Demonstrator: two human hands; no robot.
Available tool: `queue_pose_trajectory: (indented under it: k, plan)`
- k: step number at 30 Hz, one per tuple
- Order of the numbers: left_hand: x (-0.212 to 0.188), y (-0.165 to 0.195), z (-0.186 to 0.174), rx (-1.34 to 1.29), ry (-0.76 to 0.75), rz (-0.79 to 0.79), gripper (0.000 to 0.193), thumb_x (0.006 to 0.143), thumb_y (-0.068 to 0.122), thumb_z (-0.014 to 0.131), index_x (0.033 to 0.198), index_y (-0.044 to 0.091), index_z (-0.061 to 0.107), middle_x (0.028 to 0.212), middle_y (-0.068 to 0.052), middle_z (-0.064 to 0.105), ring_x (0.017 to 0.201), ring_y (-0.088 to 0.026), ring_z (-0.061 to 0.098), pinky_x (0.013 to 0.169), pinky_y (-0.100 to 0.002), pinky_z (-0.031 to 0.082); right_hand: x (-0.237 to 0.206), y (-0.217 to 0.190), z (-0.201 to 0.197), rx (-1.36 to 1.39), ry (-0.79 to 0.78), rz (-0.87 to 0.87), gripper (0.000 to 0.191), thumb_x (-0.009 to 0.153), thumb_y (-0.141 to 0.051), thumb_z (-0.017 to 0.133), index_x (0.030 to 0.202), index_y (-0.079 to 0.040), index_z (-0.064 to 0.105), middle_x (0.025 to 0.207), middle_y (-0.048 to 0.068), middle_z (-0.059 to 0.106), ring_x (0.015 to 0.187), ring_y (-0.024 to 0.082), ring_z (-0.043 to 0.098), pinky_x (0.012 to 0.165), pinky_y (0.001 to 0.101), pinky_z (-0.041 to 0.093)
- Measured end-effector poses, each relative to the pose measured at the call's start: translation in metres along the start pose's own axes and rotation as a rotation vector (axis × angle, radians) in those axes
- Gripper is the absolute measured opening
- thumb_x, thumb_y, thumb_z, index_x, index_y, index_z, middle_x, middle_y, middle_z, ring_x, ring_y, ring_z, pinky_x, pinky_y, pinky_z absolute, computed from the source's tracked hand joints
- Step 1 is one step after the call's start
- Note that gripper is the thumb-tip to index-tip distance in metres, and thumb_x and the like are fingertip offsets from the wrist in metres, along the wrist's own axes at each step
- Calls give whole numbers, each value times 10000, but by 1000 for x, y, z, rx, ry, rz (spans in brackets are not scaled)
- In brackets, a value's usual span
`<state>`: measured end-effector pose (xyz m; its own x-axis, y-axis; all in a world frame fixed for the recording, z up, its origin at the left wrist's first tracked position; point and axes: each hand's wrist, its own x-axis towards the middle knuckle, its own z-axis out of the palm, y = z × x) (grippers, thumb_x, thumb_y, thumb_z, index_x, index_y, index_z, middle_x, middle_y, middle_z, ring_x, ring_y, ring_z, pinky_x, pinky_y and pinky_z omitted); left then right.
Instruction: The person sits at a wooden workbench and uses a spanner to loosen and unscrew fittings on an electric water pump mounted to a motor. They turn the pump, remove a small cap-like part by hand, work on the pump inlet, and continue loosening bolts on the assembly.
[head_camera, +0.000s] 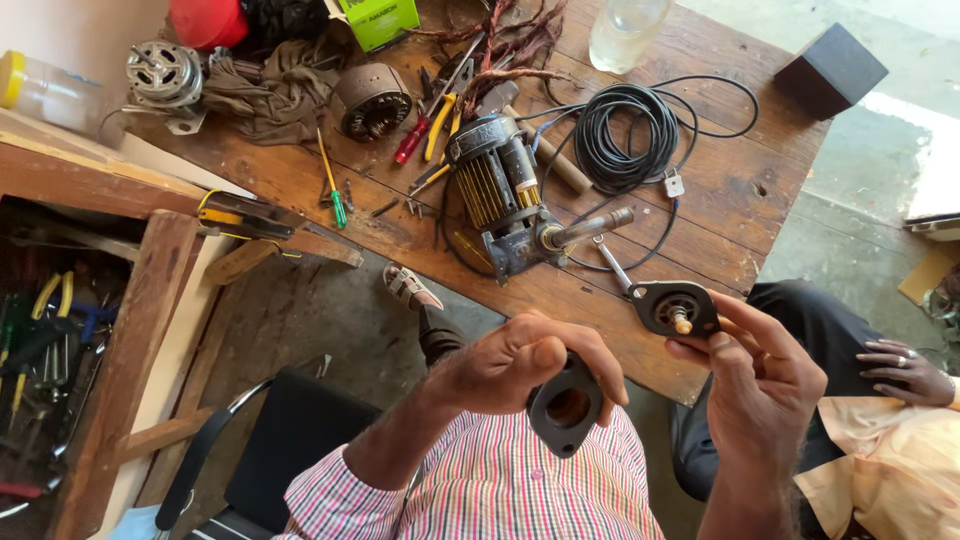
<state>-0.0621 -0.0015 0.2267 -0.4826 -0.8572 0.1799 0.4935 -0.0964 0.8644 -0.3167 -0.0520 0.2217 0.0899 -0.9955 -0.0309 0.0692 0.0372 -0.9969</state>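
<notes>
My left hand (520, 365) grips a dark flat flange plate (566, 408) with a round hole in its middle, held above my striped shirt. My right hand (760, 385) pinches a second dark flange piece (672, 308) that has a small brass-coloured stub at its centre. Both parts are held close together in front of the table edge. Just beyond them on the wooden table (720, 215) lies a motor assembly (505, 195) with copper windings and a protruding shaft.
A coiled black cable (625, 135), screwdrivers (330, 180), pliers (440, 125), a stator ring (372, 100), rags and a clear bottle (622, 30) lie on the table. A tool-filled drawer (50, 340) is at left. Another person's hand (900, 370) rests at right. A black chair (290, 440) stands below.
</notes>
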Motion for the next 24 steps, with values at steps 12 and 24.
queue_pose_trajectory:
  k: [12,24]
  plan:
    - [0,-15,-4,34,316,-69,520,1110,486,419,1228,-4,548,921,-123,733,745,-128,629,637,-279,492,1,-1,6,-44,-16,57,372,977,96,435,1308,138,599,1108,225,712,945,240,741,819,346,648]
    - [6,-1,32,908,645,-107,216,1054,284,536,1002,80,578,672,-110,644,612,-317,682,568,-442,493,0,18,19,59,-237,168,338,1005,-10,534,1308,122,604,1110,197,735,949,227,756,842,337,656]
